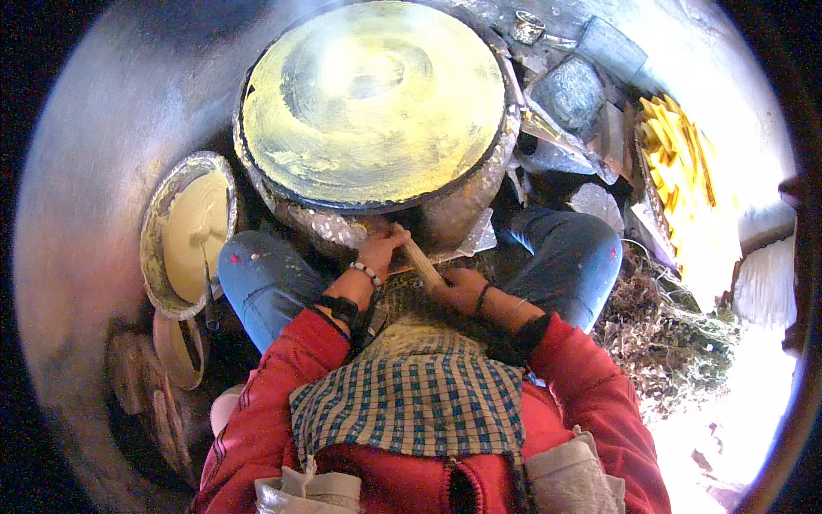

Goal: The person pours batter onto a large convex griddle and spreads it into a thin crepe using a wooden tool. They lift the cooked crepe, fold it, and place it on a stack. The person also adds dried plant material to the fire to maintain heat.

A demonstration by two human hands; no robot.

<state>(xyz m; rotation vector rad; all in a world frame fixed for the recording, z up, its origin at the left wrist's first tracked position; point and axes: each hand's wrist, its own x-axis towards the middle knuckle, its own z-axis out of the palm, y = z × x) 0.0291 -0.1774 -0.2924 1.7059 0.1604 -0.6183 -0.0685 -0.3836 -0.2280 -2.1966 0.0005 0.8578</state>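
Note:
A pale ribbed stick (422,265) slants between my two hands, low in front of a round stove. My right hand (459,289) is closed around its near end. At its far end are the fingers of my left hand (380,252), pinched against it and partly hidden. Just beyond them stands the stove's rough, blotched body (321,226), dark in the opening near my hands. On top lies a wide round griddle (385,154), smeared with swirls of yellow batter or residue. A checked cloth (411,405) covers my lap.
On the left, a bowl (151,257) holds pale yellow batter (192,257) with a ladle (207,276) in it. To the right are a container of yellow strips (681,173) and dry plant scraps (648,321). A small tin (528,27) stands behind, near scattered blocks (568,93).

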